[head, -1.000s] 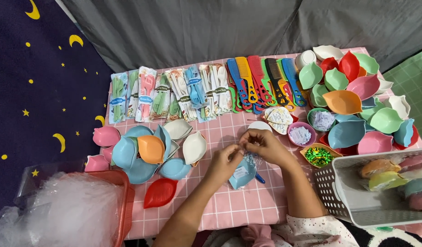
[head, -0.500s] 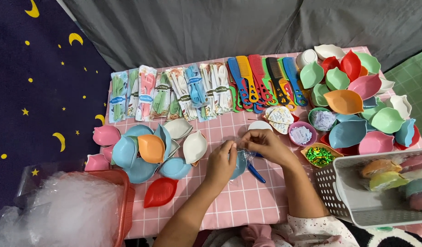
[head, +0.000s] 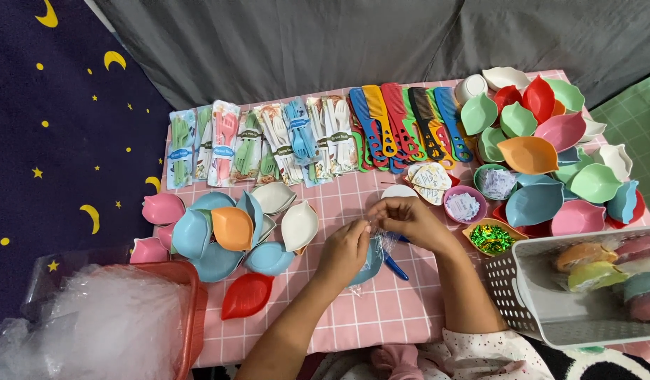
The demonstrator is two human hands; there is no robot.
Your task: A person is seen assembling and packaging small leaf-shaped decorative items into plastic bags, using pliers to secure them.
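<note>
My left hand [head: 345, 252] and my right hand [head: 409, 219] meet over the middle of the pink checked cloth [head: 381, 317]. Together they pinch the top of a clear plastic bag [head: 378, 246] that holds a blue leaf-shaped dish [head: 371, 264] and a blue comb [head: 394, 266]. The bag rests on the cloth under my left hand. Small round bowls with paper slips [head: 465, 205] and a dish of green sweets [head: 489, 237] sit just right of my right hand.
Leaf-shaped dishes pile at the left [head: 230, 229] and at the far right [head: 543, 151]. Packed cutlery sets [head: 261, 144] and coloured combs [head: 402, 127] line the back. A white basket [head: 543, 295] stands at the right, a red tub of clear bags [head: 121, 324] at the left.
The bag with the blue dish has come down onto the cloth. My hands have drawn together at its top.
</note>
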